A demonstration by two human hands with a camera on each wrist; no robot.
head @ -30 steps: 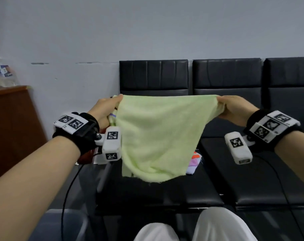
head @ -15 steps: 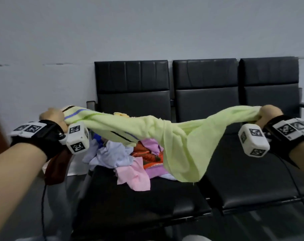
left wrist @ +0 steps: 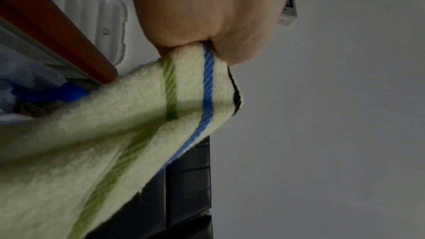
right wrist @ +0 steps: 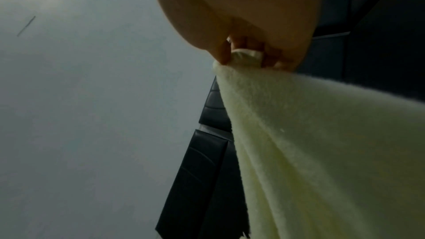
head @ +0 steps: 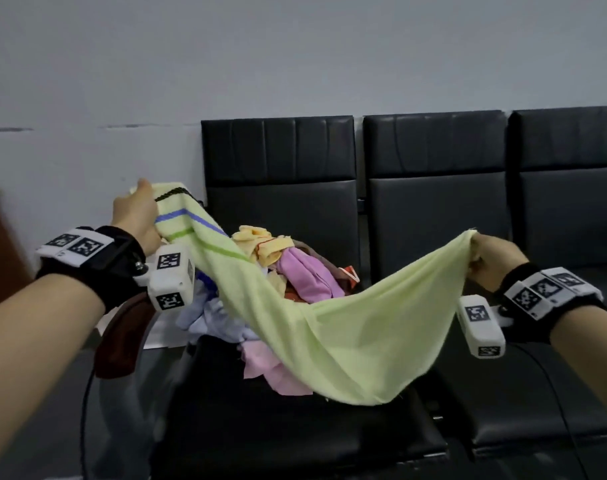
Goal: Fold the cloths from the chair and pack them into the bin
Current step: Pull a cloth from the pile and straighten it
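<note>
The left hand (head: 135, 216) and right hand (head: 492, 254) each pinch an end of the pale green cloth (head: 330, 327), slung unfolded above the chair (head: 295, 427) — whose heap of cloths (head: 288, 271) awaits folding — bin unseen

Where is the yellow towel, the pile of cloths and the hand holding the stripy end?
yellow towel (head: 333, 327): head view, on its sagging middle.
pile of cloths (head: 305, 271): head view, on the pink cloth near the top of the pile.
left hand (head: 135, 213): head view, on the back of the hand gripping the striped end.
</note>
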